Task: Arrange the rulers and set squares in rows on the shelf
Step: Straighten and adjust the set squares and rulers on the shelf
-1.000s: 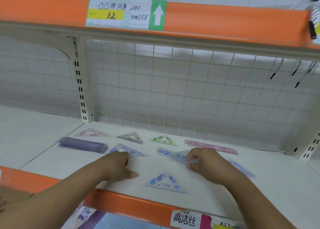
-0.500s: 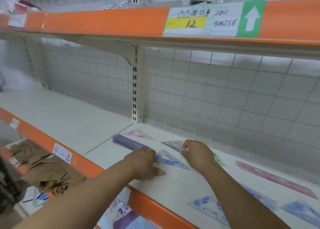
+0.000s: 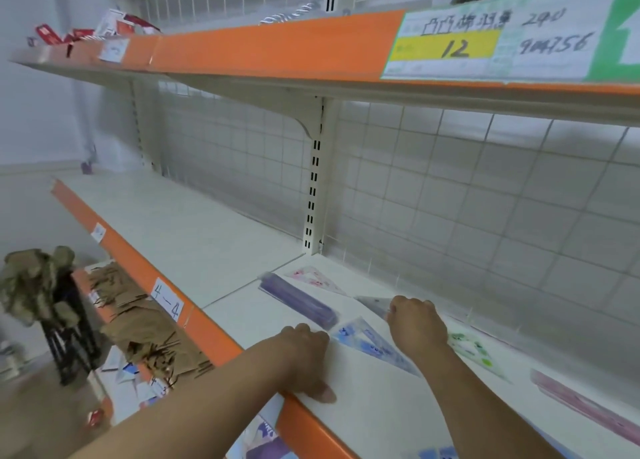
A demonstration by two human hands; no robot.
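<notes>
blue set square (image 3: 372, 346): flat on the shelf (image 3: 381, 413), between both hands, near the front edge.
right hand (image 3: 415, 327): fingers curled on the grey set square (image 3: 372, 303) just beyond.
left hand (image 3: 306, 358): thumb flat at the shelf lip; grip on the blue corner, i cannot tell.
purple rulers (image 3: 298, 301): just left; a careless drag could knock them askew.
shelf: more of its left bay shows than before; hands barely shifted.

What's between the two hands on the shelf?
A blue-printed set square lies flat between the left hand and right hand, in the head view.
</notes>
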